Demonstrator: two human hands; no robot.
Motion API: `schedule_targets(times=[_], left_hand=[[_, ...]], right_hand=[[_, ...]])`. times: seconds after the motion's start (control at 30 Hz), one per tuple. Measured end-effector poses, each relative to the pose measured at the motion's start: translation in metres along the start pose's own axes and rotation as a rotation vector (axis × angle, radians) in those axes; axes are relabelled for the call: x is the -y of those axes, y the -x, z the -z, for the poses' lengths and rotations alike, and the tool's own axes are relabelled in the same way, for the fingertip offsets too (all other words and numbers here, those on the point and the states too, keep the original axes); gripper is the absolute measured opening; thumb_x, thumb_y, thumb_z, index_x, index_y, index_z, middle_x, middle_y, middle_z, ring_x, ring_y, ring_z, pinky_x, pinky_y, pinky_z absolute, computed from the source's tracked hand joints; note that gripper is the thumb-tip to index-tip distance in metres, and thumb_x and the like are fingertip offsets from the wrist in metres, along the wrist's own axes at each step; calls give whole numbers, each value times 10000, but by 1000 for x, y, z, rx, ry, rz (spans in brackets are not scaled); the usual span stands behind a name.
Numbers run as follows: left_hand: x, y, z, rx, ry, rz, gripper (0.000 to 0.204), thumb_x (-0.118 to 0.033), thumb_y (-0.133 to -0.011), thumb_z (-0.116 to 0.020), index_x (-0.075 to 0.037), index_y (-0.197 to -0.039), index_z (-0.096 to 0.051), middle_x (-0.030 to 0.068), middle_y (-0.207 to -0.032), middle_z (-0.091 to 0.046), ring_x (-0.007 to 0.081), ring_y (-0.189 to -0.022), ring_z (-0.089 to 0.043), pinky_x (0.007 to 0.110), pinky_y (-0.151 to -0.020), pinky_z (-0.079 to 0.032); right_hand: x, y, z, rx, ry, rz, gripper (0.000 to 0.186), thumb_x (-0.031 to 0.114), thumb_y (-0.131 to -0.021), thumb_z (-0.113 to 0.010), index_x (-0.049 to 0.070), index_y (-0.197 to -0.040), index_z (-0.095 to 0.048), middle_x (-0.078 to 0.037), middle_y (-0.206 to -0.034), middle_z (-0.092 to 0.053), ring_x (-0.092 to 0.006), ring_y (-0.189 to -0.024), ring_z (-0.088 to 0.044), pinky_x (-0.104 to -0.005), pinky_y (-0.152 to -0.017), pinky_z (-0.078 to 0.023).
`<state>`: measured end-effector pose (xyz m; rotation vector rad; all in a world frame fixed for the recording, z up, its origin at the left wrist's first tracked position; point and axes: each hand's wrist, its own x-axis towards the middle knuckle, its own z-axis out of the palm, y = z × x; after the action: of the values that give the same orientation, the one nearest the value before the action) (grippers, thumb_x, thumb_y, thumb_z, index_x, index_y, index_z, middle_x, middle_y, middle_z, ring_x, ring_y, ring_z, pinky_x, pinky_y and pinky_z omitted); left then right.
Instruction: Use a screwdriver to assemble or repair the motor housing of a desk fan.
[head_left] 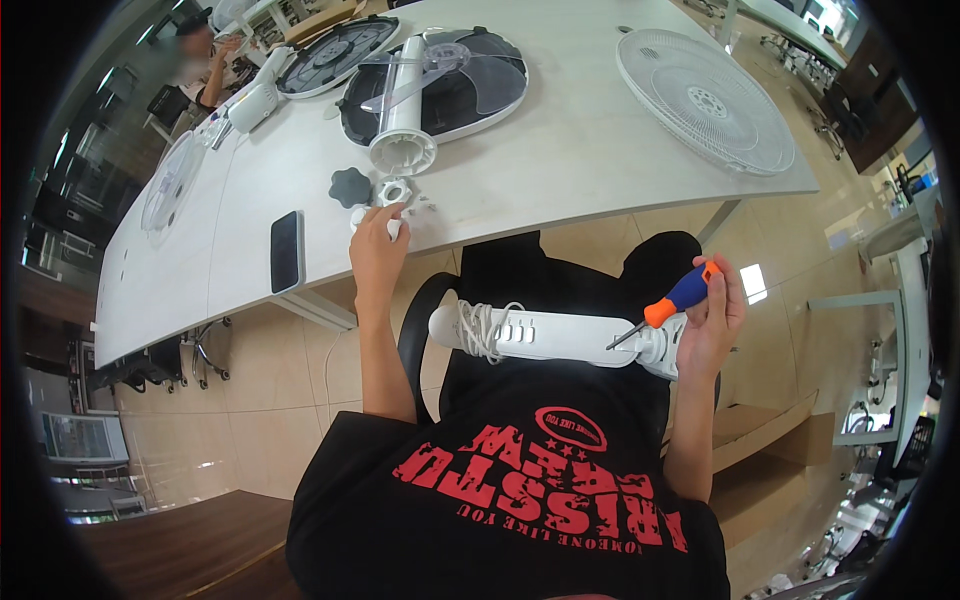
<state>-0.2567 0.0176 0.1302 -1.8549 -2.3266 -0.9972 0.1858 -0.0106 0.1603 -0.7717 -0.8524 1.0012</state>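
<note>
My right hand (pixel 712 325) is closed around a screwdriver (pixel 688 288) with a blue and orange handle. Its metal shaft points down and left over the white fan body (pixel 570 338), which lies across my lap. A pale power cord (pixel 482 332) is wound round the body's left end. At the table's front edge, my left hand (pixel 380 245) has its fingers curled on a small white plastic part (pixel 393 229), partly hidden by them. Just beyond lie a dark grey scalloped knob (pixel 351 187) and a white ring nut (pixel 394 190).
A white tube with a flared base (pixel 403 150) lies by the clear fan blade (pixel 495 85) on a round dark-lined piece (pixel 455 115). A phone (pixel 286 252) sits left, a fan grille (pixel 705 100) right. An open cardboard box (pixel 770 435) stands beside my chair. Another person (pixel 200 70) sits far left.
</note>
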Motion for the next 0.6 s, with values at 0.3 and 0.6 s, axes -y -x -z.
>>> schedule_targets(times=[0.3, 0.6], left_hand=[[-142, 42, -57, 335, 726, -254, 209, -126, -953, -714, -48, -1146, -737, 71, -974, -741, 174, -864, -674, 300, -738, -495], [-275, 99, -119, 587, 662, -911, 726, -418, -834, -833, -65, -1417, -582, 163, -1428, -572, 378, -1260, -593, 460, -1058, -472]], right_hand=[[55, -13, 6, -33, 11, 229, 352, 145, -1070, -619, -28, -1377, -622, -146, -1168, -717, -19, -732, -496, -191, -541, -310], [100, -14, 45, -239, 186, 476, 330, 184, -1094, -571, -41, -1325, -641, -130, -1159, -709, 0, -609, -355, -187, -525, -272]])
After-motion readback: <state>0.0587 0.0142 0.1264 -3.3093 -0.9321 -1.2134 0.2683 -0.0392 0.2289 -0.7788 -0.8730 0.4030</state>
